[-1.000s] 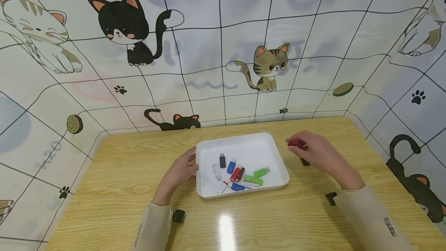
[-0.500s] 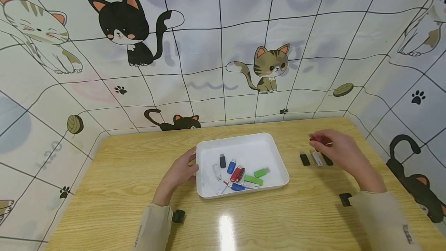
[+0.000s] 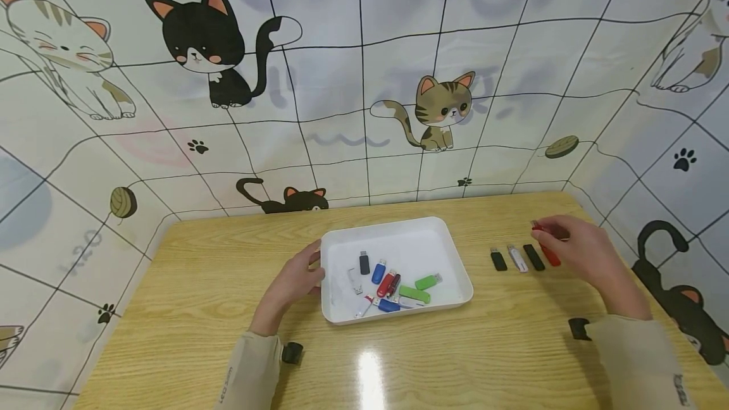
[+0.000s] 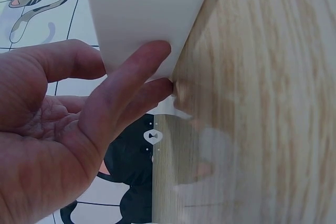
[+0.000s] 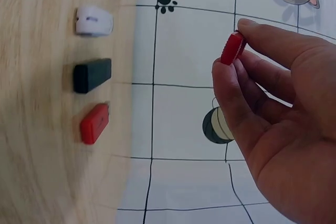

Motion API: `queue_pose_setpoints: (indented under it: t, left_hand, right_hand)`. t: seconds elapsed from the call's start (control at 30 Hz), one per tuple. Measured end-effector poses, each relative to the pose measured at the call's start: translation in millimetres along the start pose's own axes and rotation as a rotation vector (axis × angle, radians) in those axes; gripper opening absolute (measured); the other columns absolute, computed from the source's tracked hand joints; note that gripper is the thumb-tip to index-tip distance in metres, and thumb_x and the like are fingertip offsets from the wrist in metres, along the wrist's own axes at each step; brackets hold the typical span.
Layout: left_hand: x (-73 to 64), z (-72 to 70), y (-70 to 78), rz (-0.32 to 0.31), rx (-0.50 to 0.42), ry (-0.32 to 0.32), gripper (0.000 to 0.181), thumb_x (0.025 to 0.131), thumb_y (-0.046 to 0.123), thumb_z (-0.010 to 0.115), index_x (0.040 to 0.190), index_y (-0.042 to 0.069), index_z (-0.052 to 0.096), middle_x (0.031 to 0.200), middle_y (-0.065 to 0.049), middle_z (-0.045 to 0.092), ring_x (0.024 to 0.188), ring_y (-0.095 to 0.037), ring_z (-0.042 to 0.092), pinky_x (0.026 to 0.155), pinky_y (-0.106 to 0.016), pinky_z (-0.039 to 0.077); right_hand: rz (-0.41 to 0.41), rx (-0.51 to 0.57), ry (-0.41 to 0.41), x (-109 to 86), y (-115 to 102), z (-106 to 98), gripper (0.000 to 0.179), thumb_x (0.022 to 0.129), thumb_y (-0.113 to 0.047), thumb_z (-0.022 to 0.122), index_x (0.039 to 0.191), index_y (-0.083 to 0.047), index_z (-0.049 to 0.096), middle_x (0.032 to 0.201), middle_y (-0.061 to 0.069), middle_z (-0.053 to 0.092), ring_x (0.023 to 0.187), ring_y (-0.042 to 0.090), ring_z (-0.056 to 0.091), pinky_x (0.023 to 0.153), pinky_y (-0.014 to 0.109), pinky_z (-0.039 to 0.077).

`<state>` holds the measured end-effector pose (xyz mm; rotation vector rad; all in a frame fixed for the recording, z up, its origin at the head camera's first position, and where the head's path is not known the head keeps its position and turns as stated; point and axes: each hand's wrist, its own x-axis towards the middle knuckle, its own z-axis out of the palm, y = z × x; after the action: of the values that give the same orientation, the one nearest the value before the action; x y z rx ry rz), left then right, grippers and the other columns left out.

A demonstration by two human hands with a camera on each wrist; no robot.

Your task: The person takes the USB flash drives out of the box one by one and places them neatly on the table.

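My right hand (image 3: 578,247) pinches a red USB stick (image 5: 233,49) between thumb and fingertips, raised above the table. Below it a row of USB sticks lies on the wood: a black one (image 3: 498,259), a white one (image 3: 517,259), another black one (image 3: 534,257) and a red one (image 3: 550,255), partly under the hand. My left hand (image 3: 295,276) touches the outer left wall of a white tray (image 3: 398,228), its thumb and fingers against the wall in the left wrist view (image 4: 149,9). Inside the tray lie several USB sticks, among them a blue one (image 3: 378,272) and a green one (image 3: 414,294).
The wooden table (image 3: 216,309) meets a cat-patterned sheet (image 3: 319,81) at its back and sides. A dark grey stick (image 3: 364,263) lies apart from the cluster in the tray. Black straps or mounts (image 3: 292,353) sit at both wrists.
My right hand has moved to the right, carrying the red USB stick past the row, which has come into view from under it. My left hand and the tray have stayed put.
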<state>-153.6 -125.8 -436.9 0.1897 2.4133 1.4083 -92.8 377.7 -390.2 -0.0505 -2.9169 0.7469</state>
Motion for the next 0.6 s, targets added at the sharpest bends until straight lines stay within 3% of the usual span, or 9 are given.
queue_pose_setpoints:
  t: [0.27,0.6]
  left_hand:
    - [0.5,-0.4,-0.5,-0.011,0.013,0.004,0.068,0.099,0.0,0.054,0.162,0.001,0.03,0.155,-0.028,0.045,0.128,-0.044,0.059,0.078,-0.044,0.063]
    - [0.9,-0.4,-2.5,0.008,-0.025,-0.011,0.068,0.098,-0.002,0.053,0.162,0.0,0.029,0.155,-0.029,0.045,0.126,-0.045,0.06,0.077,-0.045,0.063]
  right_hand:
    - [0.073,-0.049,-0.03,3.4,20.1,-1.6,0.051,0.104,-0.035,0.064,0.127,0.01,0.062,0.114,0.032,0.069,0.106,0.049,0.063,0.082,0.063,0.052]
    - [0.137,-0.107,-0.113,11.4,41.7,-5.3,0.046,0.101,-0.025,0.066,0.123,0.015,0.06,0.115,0.036,0.064,0.107,0.053,0.058,0.088,0.067,0.047]
